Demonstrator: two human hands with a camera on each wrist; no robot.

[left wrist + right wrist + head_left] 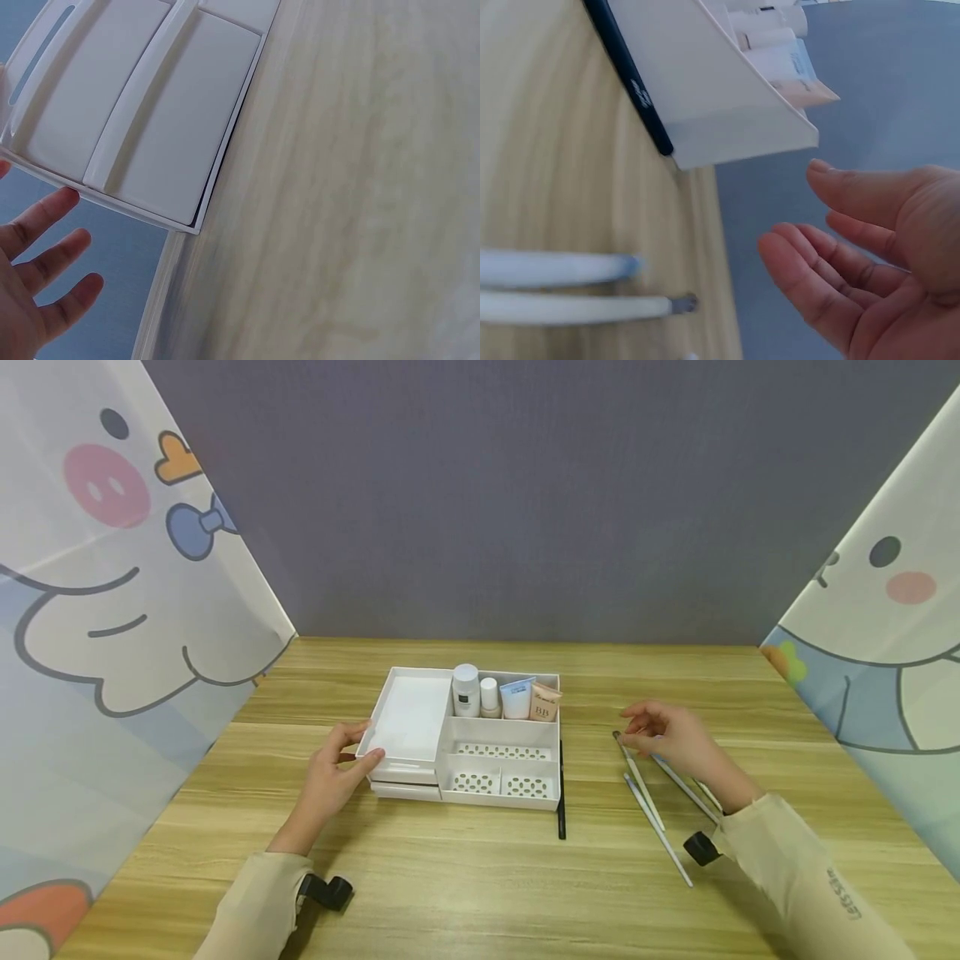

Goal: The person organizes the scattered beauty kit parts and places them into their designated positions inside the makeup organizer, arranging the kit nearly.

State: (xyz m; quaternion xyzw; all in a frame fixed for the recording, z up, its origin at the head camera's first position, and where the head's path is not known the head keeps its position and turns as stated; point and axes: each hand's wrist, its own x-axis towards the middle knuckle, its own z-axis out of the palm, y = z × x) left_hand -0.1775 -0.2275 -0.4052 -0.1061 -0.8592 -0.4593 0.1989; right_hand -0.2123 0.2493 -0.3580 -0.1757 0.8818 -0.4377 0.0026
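Note:
My left hand (333,772) holds the front left corner of a white desktop organizer (442,766), its thumb at the front edge and its other fingers along the left side. In the left wrist view, some fingers (56,214) are spread loosely beside the organizer's drawers (161,112). My right hand (675,739) hovers with loosely bent fingers near the tip of a white makeup brush (641,785). Nothing lies between its fingers in the right wrist view. Beside that is a second pale brush (660,831), and another (686,789) lies partly beneath the hand.
A white bottle (466,693), a small white-capped bottle (490,697), a light blue tube (517,700) and a beige BB tube (543,702) stand in the organizer's back compartment. A slim black stick (562,802) lies against its right side. A grey panel (525,502) rises behind the table.

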